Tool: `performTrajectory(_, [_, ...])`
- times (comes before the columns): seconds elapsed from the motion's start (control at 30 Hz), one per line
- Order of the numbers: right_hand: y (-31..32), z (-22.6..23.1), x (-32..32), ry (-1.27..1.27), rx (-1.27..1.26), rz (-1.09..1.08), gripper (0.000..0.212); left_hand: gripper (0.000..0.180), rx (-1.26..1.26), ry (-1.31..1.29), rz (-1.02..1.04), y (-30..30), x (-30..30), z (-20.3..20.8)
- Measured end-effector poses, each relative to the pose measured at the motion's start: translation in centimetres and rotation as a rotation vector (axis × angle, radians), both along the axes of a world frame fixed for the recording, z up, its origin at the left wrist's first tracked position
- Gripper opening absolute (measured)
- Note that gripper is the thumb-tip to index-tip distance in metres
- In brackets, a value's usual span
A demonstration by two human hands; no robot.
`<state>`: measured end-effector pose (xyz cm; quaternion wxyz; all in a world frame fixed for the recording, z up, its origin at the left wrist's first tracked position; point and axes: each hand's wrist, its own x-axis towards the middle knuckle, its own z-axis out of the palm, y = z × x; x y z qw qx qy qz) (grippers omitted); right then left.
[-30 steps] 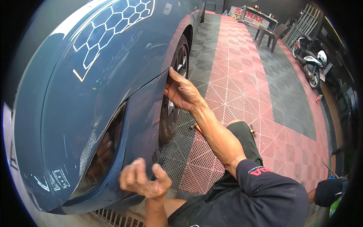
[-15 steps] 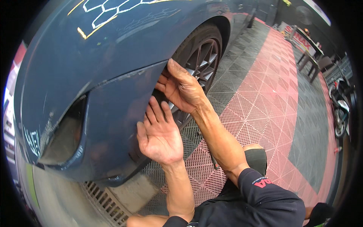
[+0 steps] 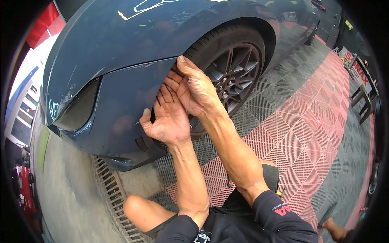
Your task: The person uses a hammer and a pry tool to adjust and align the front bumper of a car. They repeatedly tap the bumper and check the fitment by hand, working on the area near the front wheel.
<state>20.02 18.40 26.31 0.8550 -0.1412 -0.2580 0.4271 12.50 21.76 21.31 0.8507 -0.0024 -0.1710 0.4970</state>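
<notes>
The blue-grey car bumper [image 3: 125, 97] reaches back to the wheel arch, where both hands are at its rear edge. My right hand [image 3: 196, 87] has its thumb at the top corner, by the seam under the fender [image 3: 133, 36]. Its fingers curl in behind the edge. Just below, my left hand [image 3: 170, 119] is palm up, with fingers hooked at the same edge and the thumb out over the bumper's outer face. Both sets of fingertips are partly hidden by the panel. Pale scuffs run along the seam. Beyond the hands is the front wheel [image 3: 233, 79].
A dark headlight-shaped opening [image 3: 79, 107] sits at the bumper's front. Below runs a drain grate [image 3: 109, 182] beside concrete. Red and grey floor tiles [image 3: 291, 133] spread right. Another person's bare foot [image 3: 334, 229] shows at lower right, and a dark chair [image 3: 362, 101] stands far right.
My left hand has moved up toward the right hand, and its fingers now reach the bumper's edge. My right hand stays at the corner. The view has shifted, showing more of the wheel.
</notes>
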Motion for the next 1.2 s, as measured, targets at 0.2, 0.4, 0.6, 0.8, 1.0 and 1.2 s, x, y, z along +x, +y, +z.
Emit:
performTrajectory(0.2, [-0.4,-0.6,0.7,-0.057,0.067,0.058,0.035,0.082,-0.061,-0.090,0.025,0.6,-0.8,0.5])
performTrajectory(0.4, [-0.3,-0.5,1.0,-0.139,-0.018,-0.048,0.040,0.082,-0.199,-0.183,0.051,0.8,-0.4,1.6])
performTrajectory(0.6, [-0.1,0.6,0.4,-0.032,-0.068,-0.066,0.022,0.078,-0.272,-0.166,0.014,1.2,-1.2,1.5])
performTrajectory(0.8, [-0.1,0.4,0.9,-0.037,-0.079,-0.057,0.028,0.074,-0.261,-0.163,0.016,1.0,-1.2,1.5])
performTrajectory(1.0, [0.0,0.4,1.5,-0.036,-0.113,-0.040,0.023,0.074,-0.281,-0.148,0.030,0.9,-1.0,1.1])
performTrajectory(1.2, [-0.1,0.4,2.0,-0.026,-0.115,-0.025,0.017,0.071,-0.269,-0.170,0.010,0.9,-1.0,1.0])
